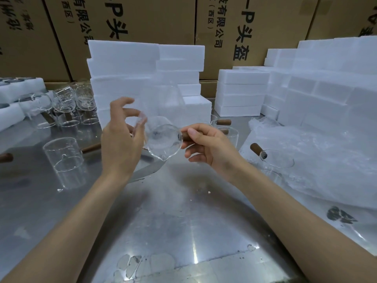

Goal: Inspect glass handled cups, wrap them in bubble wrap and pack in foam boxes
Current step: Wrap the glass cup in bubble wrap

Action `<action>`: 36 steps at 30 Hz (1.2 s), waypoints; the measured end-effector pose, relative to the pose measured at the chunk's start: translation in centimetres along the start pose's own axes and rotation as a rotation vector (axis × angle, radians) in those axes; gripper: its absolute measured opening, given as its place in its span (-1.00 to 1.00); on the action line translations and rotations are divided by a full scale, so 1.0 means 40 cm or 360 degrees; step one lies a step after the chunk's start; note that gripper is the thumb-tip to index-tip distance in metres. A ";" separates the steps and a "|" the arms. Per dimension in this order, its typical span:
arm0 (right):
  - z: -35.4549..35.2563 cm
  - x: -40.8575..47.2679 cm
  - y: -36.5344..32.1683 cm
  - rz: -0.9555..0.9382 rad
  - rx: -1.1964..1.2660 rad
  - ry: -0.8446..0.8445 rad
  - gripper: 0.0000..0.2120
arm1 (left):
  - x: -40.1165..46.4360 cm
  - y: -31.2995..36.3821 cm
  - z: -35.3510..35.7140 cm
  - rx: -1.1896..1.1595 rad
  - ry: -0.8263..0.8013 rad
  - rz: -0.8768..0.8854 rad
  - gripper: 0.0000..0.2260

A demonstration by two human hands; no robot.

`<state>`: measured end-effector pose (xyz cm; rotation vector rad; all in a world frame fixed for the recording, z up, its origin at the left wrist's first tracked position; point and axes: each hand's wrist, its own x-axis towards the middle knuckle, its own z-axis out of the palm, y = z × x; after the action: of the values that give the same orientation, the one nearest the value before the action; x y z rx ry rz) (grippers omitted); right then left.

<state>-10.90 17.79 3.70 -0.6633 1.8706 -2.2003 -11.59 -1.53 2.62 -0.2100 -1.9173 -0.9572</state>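
Your right hand (pixel 206 144) grips the brown wooden handle of the clear glass spouted cup (pixel 164 140), held above the middle of the steel desk (pixel 173 221). The handle runs rightward, the mouth faces you. Your left hand (pixel 120 137), fingers loosely spread, hovers just left of the rim. The crumpled bubble wrap (pixel 316 160) lies toward the desk's right edge, nearer your right hand.

Work surface: brushed metal table (pixel 179 217), scuffed, with pale glare streaks and small white crumbs; spans the near and middle ground. Far wall: fully covered by stacked brown cardboard cartons (pixel 155 19) printed with black characters, some turned sideways. Light: soft, even and cool in tone, reflecting dully off the metal; its source is out of view.
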 end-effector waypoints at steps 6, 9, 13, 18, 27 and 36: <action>0.012 0.006 0.021 0.0099 -0.0066 0.0164 -0.85 | 0.005 -0.004 -0.002 0.0046 0.0041 0.0104 -0.86; 0.023 0.003 0.032 0.0060 -0.0126 0.0277 -0.87 | -0.001 0.005 0.002 0.0094 0.0014 0.0188 -0.84; 0.042 -0.002 0.039 -0.0106 -0.0190 0.0427 -0.89 | -0.003 0.018 -0.001 0.0090 0.0027 0.0227 -0.81; 0.070 0.000 0.076 -0.0331 -0.0340 0.0555 -0.93 | -0.024 0.061 0.013 0.0124 -0.0128 0.0434 -0.85; 0.072 0.012 0.090 -0.0750 -0.0810 0.0578 -0.61 | -0.083 0.162 0.053 -0.0358 -0.0414 0.0701 -0.89; 0.031 -0.007 0.073 -0.0142 -0.0221 0.0356 -0.77 | -0.039 0.137 0.012 -0.0322 -0.0022 0.0411 -0.73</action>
<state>-10.55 16.25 0.96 -0.5525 2.1588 -2.2996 -8.32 2.90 4.17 -0.5698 -1.7531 -0.9741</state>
